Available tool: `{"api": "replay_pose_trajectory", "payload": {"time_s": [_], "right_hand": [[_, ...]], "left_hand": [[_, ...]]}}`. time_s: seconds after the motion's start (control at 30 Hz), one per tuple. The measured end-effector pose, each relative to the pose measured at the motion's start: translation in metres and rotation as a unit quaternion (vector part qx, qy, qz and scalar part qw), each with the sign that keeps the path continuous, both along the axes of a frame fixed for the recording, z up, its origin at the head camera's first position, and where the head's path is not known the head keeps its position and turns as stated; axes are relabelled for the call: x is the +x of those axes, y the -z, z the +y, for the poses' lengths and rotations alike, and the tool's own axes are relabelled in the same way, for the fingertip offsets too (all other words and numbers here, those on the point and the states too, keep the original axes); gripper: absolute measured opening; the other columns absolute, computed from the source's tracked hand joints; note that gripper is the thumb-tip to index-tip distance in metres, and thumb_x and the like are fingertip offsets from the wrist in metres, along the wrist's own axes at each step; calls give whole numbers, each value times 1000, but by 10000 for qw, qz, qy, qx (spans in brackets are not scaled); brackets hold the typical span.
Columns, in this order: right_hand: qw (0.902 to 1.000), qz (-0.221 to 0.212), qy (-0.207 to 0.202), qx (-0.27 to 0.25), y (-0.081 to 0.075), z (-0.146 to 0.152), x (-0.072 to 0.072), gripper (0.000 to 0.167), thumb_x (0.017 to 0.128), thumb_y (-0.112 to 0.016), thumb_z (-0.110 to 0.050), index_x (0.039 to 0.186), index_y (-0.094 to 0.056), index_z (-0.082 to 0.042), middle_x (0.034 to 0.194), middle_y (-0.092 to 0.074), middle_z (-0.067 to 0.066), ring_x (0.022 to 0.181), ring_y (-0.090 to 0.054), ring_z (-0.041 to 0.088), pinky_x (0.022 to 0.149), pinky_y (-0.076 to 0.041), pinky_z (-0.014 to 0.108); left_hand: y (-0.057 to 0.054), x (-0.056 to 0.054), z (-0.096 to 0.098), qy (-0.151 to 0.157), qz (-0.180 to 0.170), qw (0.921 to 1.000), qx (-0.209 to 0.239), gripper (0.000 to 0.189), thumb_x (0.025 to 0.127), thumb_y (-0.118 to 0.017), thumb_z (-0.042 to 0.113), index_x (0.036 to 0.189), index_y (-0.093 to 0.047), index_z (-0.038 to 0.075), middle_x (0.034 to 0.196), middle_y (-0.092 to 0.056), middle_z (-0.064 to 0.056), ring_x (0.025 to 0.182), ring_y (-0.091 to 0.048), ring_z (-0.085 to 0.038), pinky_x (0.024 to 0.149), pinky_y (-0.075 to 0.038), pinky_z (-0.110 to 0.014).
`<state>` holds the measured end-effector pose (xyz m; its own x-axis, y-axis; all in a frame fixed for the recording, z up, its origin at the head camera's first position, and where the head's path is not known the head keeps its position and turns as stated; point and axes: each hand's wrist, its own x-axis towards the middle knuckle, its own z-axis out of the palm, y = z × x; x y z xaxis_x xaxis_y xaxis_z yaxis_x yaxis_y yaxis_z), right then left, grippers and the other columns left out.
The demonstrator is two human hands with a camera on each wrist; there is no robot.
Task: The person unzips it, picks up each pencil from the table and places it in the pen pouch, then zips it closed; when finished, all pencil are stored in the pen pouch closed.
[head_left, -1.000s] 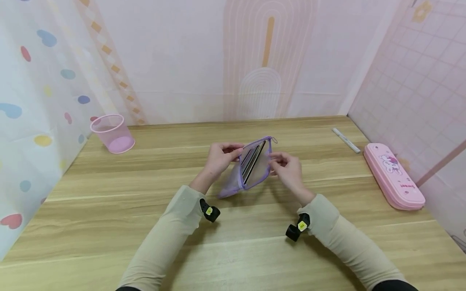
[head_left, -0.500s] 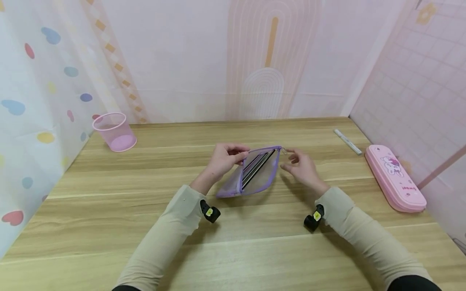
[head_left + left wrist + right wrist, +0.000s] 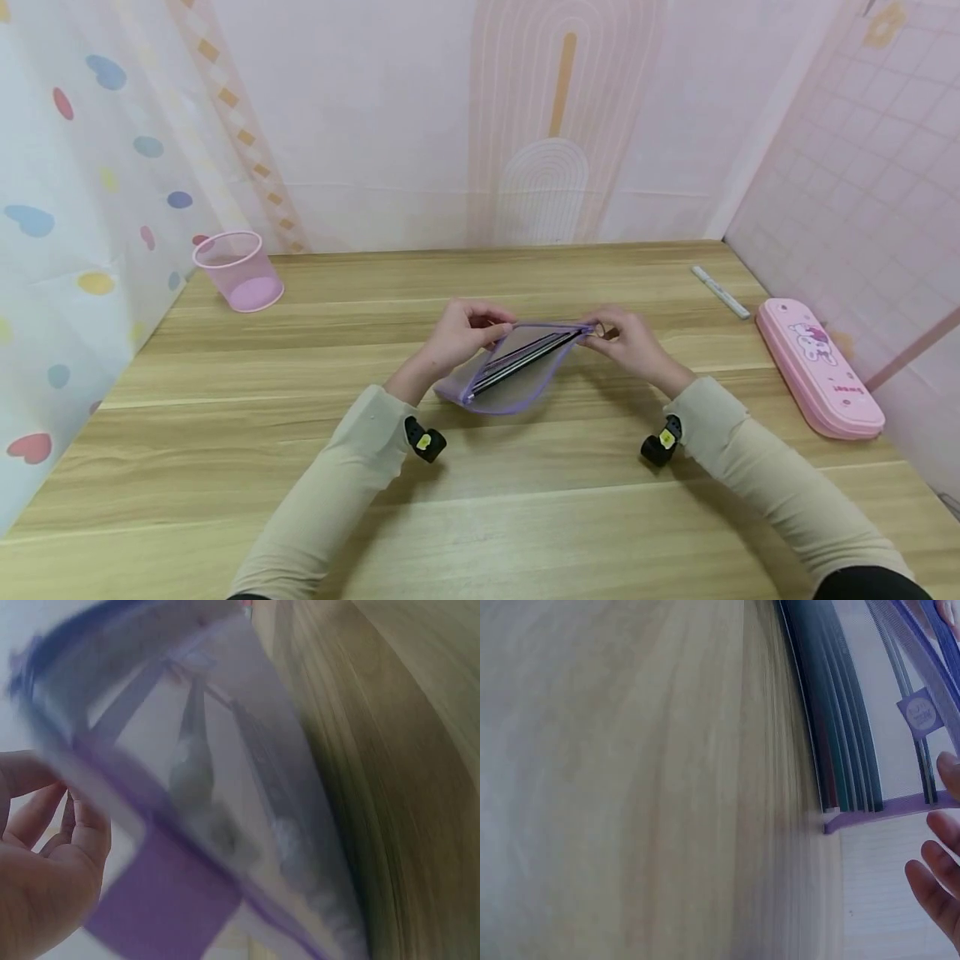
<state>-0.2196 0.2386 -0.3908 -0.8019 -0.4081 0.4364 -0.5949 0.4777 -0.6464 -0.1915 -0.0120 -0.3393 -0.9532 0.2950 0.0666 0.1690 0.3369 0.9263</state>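
Note:
A see-through zip pouch (image 3: 516, 400) with purple trim stands at mid-table, its mouth spread apart. Several long, thin dark and silvery sticks (image 3: 525, 365) lie inside; what kind they are I cannot tell. My left hand (image 3: 461, 335) pinches the rim at the pouch's left side. At the other end of the mouth, my right hand (image 3: 633, 343) pinches the corner beside the zip pull. In the right wrist view, the dark sticks (image 3: 847, 727) show lined up through the mesh, with a small purple label (image 3: 919, 712). The left wrist view of the pouch (image 3: 165, 900) is blurred.
A pink mesh pen cup (image 3: 240, 273) leans at the table's back left. On the right lie a white pen (image 3: 720, 292) and a pink pencil case (image 3: 820, 367). Curtains bound the wooden table (image 3: 480, 517) at the back and sides.
My right hand has moved right along the pouch, left its side, and taken hold of the zip-end corner. The pouch has tipped lower and its mouth has stretched sideways. The left hand keeps its grip.

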Motion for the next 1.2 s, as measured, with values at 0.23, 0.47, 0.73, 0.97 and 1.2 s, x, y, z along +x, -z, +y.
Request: {"api": "replay_pose_trajectory", "payload": {"time_s": [0.23, 0.47, 0.73, 0.97, 1.2], "right_hand": [[9999, 28, -95, -114, -2, -2, 4, 12, 77, -66, -6, 89, -66, -4, 93, -66, 11, 75, -59, 15, 64, -53, 19], [9998, -163, 76, -129, -4, -3, 7, 13, 80, -64, -10, 91, -66, -3, 87, -67, 12, 70, -59, 12, 61, -52, 18], [9990, -206, 401, -77, -5, 3, 8, 13, 80, -65, -13, 89, -64, -3, 78, -66, 11, 62, -53, 13, 52, -46, 16], [9959, -572, 608, -333, -9, 4, 12, 15, 80, -65, -16, 87, -60, -4, 71, -62, 9, 60, -53, 8, 50, -46, 18], [9924, -938, 293, -742, -16, 2, 26, 16, 80, -64, -12, 88, -57, 1, 67, -59, 13, 58, -57, 13, 52, -50, 23]], "left_hand": [[0, 0, -13, 183, -17, 9991, -385, 20, 83, -59, 8, 100, -64, -2, 94, -63, -13, 68, -53, -10, 57, -48, -20], [2, 6, -47, 404, -54, 9965, -732, 24, 87, -56, 16, 103, -62, 0, 100, -61, -20, 76, -58, -13, 67, -54, -27], [10, 22, -87, 612, 242, 9939, -889, 24, 84, -49, -4, 105, -61, -2, 111, -58, -21, 94, -57, -26, 70, -53, -25], [14, 37, -86, 561, 867, 9868, -1250, 36, 76, -63, -1, 112, -58, 1, 108, -57, -14, 94, -52, -25, 67, -53, -22], [18, 42, -82, -359, 1315, 9809, -1389, 24, 80, -63, 7, 104, -62, 1, 93, -63, -11, 82, -55, -15, 61, -51, -18]]}}
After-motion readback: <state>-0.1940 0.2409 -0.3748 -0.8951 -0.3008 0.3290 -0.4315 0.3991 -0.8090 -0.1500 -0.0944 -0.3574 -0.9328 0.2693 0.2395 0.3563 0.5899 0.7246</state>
